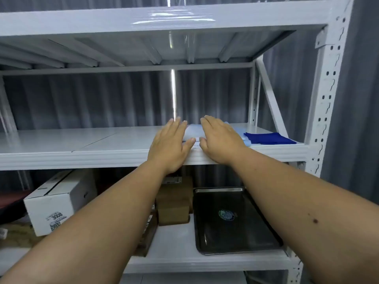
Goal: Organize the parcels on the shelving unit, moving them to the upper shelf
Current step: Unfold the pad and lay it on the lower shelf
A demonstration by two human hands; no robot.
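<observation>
A flat pale blue-white parcel (193,132) lies on the middle shelf (71,154) of the white shelving unit, near its front edge. My left hand (171,144) rests palm down on the parcel's left side, fingers flat and together. My right hand (220,140) lies palm down on its right side, covering most of it. Neither hand grips it. A dark blue flat parcel (268,138) sits to the right on the same shelf. On the lower shelf stand a white box (59,203) marked 3008 and brown cardboard boxes (174,203), partly hidden by my left forearm.
A black metal tray (233,220) lies on the lower shelf (205,261) at right. The upper shelf (164,19) runs overhead. The perforated white upright (328,95) stands at right. Corrugated grey wall behind.
</observation>
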